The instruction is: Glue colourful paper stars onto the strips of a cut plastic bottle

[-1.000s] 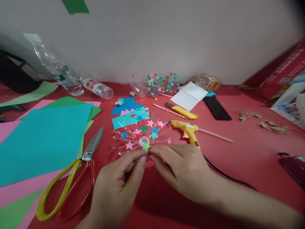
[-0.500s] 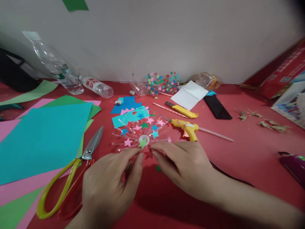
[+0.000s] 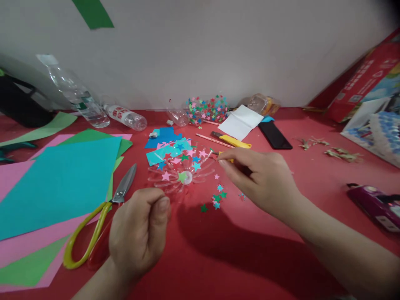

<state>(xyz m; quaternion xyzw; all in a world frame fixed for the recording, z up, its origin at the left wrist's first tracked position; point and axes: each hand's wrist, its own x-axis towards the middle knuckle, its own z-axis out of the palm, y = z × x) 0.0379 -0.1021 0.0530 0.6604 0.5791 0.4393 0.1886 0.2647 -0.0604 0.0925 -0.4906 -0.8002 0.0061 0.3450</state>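
Clear plastic flower (image 3: pixel 188 178), short of the desk's (image 3: pixel 193 275) back edge, bore several stars (image 3: pixel 196 166); loose stars (image 3: pixel 216 198) lay unattached. Left hand (image 3: pixel 137 233): fingers curled together. Right hand (image 3: pixel 262 179): fingertips close, grip could not be determined.

Passable gap between left hand (image 3: pixel 139 231) and right hand (image 3: pixel 262 179), starred plastic piece (image 3: pixel 187 178) ahead, scissors (image 3: pixel 119 195) blocking leftward

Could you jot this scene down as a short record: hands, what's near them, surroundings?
Left hand: curled beside the scissors; contents, if any, hidden
Right hand: at the mostly hidden yellow glue gun; contact unclear
Centre: splayed clear plastic piece bearing coloured stars
Tabletop: red, with loose stars right of centre
Farther back: utility knife, phone, plastic bottles
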